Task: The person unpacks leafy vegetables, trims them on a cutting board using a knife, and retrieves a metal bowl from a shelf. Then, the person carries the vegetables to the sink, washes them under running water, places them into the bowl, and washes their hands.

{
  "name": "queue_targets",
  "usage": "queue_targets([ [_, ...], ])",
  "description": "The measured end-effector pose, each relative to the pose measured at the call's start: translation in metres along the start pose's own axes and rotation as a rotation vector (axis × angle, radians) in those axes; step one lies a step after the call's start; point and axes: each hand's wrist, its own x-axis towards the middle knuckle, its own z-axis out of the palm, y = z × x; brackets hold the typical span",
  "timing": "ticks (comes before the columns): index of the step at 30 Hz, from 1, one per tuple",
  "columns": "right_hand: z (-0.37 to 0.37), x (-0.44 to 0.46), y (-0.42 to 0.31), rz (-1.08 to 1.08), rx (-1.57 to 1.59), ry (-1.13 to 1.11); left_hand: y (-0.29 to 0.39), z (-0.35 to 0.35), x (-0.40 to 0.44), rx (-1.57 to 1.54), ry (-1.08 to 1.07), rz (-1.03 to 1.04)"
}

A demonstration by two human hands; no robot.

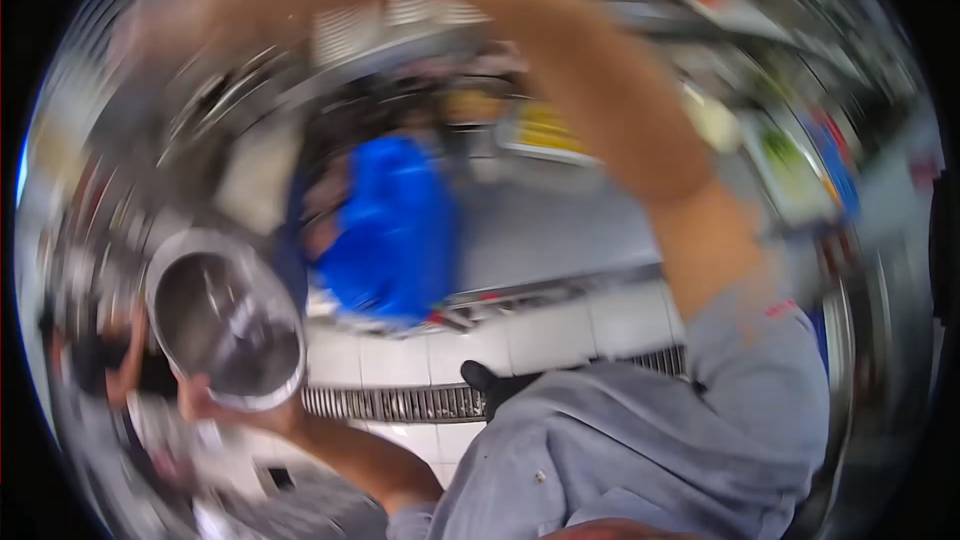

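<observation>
My left hand [225, 407] grips the lower rim of a round metal bowl [205, 315] at the left, its inside tilted toward me. Inside the bowl only grey metal and bright reflections show. My right arm reaches up and across the top of the view. The right hand [190, 15] is smeared by motion at the upper left, so its fingers cannot be made out. A bright blue plastic bag [390, 230] hangs over the front edge of the metal counter [560, 235], right of the bowl.
A tray of yellow food [545, 130] sits at the counter's back. Farther right are a white tray with greens [785, 165] and a blue item [838, 180]. Another person [100, 360] stands at the far left. White floor tiles [400, 358] and a drain grate [400, 403] lie below.
</observation>
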Motion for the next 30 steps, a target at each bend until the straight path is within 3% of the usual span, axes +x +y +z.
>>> queue_targets([
  [3, -0.063, -0.198, -0.042, 0.291, 0.109, -0.03, 0.042, 0.057, -0.094, -0.331, -0.407, -0.323],
  [4, -0.089, -0.261, -0.057, 0.56, 0.208, -0.122, 0.051, 0.081, -0.136, -0.361, -0.523, -0.416],
  [5, -0.109, -0.328, -0.07, 0.768, 0.079, -0.195, 0.058, 0.108, -0.179, -0.428, -0.651, -0.489],
  [6, -0.125, -0.39, -0.088, 1.065, 0.053, -0.151, 0.07, 0.13, -0.216, -0.47, -0.77, -0.562],
  [8, -0.158, -0.479, -0.13, 1.445, -0.043, -0.051, 0.123, 0.177, -0.268, -0.51, -0.988, -0.698],
  [10, -0.201, -0.52, -0.168, 1.642, -0.09, 0.071, 0.171, 0.224, -0.305, -0.598, -1.14, -0.651],
  [12, -0.241, -0.563, -0.188, 1.651, -0.224, 0.236, 0.223, 0.266, -0.316, -0.673, -1.316, -0.63],
  [15, -0.307, -0.597, -0.202, 1.802, -0.412, 0.288, 0.276, 0.333, -0.346, -0.738, -1.396, -0.562],
  [19, -0.391, -0.635, -0.194, 1.922, -0.544, 0.212, 0.331, 0.409, -0.378, -0.772, -1.415, -0.593],
  [25, -0.538, -0.672, -0.08, 1.826, -0.824, 0.022, 0.373, 0.474, -0.384, -0.787, -1.504, -0.573],
  [27, -0.58, -0.696, -0.027, 1.801, -0.837, -0.027, 0.389, 0.484, -0.347, -0.864, -1.443, -0.323],
  [28, -0.594, -0.706, -0.003, 1.836, -0.826, -0.108, 0.408, 0.496, -0.334, -0.857, -1.451, -0.333],
  [30, -0.611, -0.732, 0.042, 1.873, -0.797, -0.202, 0.456, 0.513, -0.324, -0.846, -1.328, -0.833],
])
